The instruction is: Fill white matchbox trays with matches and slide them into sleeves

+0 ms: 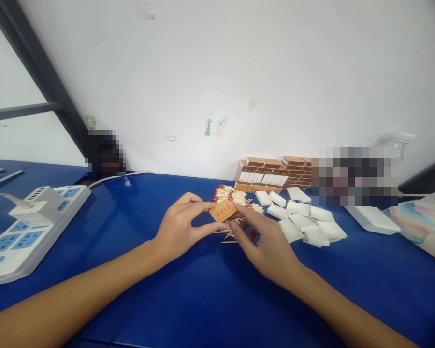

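An orange matchbox (223,210) with red print is held just above the blue table (188,295), pinched from both sides. My left hand (181,227) grips its left end between thumb and fingers. My right hand (264,241) closes on its right end with fingertips. Right behind the box lies a heap of red-tipped matches (230,195), and a few loose matches (227,238) lie under my hands.
Several white inner trays (304,220) are scattered to the right. Stacked orange matchboxes (271,174) stand against the white wall. A white power strip (25,227) with a plug lies at the left. A white box (371,218) and a coloured card (424,227) sit far right.
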A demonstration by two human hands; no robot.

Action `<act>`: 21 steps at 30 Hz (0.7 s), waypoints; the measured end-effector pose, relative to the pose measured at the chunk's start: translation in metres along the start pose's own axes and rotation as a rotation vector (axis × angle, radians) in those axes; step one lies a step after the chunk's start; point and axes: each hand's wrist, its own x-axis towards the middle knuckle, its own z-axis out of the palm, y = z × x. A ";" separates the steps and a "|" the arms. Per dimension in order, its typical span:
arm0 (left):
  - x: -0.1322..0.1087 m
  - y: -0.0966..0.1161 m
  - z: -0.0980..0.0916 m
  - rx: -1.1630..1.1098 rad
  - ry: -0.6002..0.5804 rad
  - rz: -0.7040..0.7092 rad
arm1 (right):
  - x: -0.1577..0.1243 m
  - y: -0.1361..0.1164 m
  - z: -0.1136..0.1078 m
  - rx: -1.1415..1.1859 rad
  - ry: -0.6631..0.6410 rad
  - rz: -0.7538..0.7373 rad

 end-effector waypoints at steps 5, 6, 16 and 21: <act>-0.001 0.000 0.001 -0.003 -0.004 -0.006 | 0.000 0.000 0.000 0.003 0.009 0.004; -0.002 0.001 0.001 -0.003 -0.006 -0.010 | -0.001 -0.001 0.000 0.002 0.004 0.006; 0.047 -0.061 -0.017 0.153 -0.103 -0.036 | 0.008 0.012 -0.008 -0.153 0.149 0.115; 0.076 -0.126 0.002 0.298 -0.461 -0.033 | 0.014 0.025 -0.015 -0.292 0.163 0.064</act>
